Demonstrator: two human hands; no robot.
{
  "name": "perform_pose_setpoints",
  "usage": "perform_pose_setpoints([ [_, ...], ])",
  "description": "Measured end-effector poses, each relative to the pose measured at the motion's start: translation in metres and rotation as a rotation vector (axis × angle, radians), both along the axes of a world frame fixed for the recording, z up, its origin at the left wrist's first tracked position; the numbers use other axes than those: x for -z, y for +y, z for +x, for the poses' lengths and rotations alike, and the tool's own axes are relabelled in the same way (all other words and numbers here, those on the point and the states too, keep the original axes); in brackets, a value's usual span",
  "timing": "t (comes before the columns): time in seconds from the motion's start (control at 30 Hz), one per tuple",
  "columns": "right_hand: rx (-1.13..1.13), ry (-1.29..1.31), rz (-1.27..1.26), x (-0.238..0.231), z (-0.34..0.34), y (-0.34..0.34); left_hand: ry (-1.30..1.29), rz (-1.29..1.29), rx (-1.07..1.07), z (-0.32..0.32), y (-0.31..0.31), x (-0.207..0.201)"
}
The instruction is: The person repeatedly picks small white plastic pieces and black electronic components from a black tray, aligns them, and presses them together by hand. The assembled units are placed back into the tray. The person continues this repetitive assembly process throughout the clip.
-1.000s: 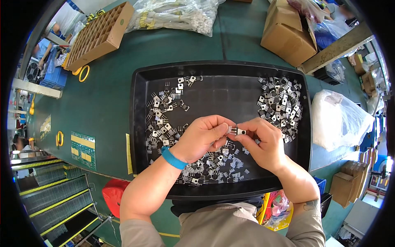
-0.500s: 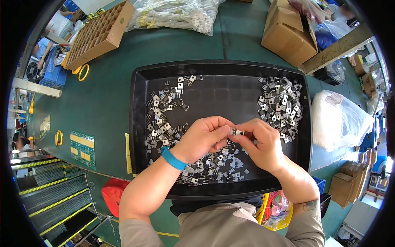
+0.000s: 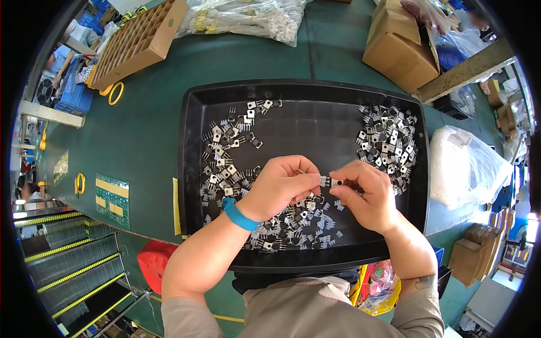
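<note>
Above the middle of the black tray (image 3: pixel 304 259), my two hands meet over one small part. My left hand (image 3: pixel 282 188), with a blue wristband, pinches a small grey piece (image 3: pixel 325 181) between thumb and fingers. My right hand (image 3: pixel 367 197) has thumb and index finger at a three-legged transistor (image 3: pixel 337 182) with a metal tab. The grey piece sits against the transistor's leg end; how far the legs enter it is hidden. Below my hands lie loose transistors (image 3: pixel 274 244) and small grey pronged pieces (image 3: pixel 324 222). More transistors line the tray's left side.
A dense pile of transistors (image 3: pixel 389 141) fills the tray's right side. Around the tray on the green table are a white bag (image 3: pixel 465 166), a cardboard box (image 3: pixel 400 59), a divided carton (image 3: pixel 135 48), bagged cables (image 3: pixel 242 22) and circuit boards (image 3: pixel 112 197).
My right hand has shifted slightly right and its fingers have loosened a little, so more of the transistor and grey piece shows. My left hand keeps its pinch.
</note>
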State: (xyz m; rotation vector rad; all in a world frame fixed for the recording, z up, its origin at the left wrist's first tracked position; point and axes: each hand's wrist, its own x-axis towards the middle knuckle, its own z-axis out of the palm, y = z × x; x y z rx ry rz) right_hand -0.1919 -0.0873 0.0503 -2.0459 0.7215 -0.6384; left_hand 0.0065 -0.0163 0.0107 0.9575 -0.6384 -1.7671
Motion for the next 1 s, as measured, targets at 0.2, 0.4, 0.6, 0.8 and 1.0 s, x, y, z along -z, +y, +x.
perform_pose_setpoints([
  [0.2, 0.009, -0.018, 0.096, 0.009, 0.002, 0.004, -0.111, 0.003, 0.069, -0.003, 0.000, -0.004],
  [0.4, 0.054, -0.111, 0.556, 0.016, -0.001, -0.004, -0.091, 0.034, 0.018, 0.000, 0.000, -0.001],
  [0.6, 0.071, -0.033, 0.756, 0.030, 0.001, -0.019, 0.034, 0.083, -0.197, 0.005, -0.005, 0.007],
  [0.8, -0.271, 0.468, -0.209, 0.045, 0.014, 0.003, 0.116, 0.028, -0.148, 0.004, -0.005, 0.003],
  [1.0, -0.373, 0.789, -0.131, 0.028, 0.022, 0.004, 0.115, -0.063, -0.095, 0.000, -0.005, 0.000],
])
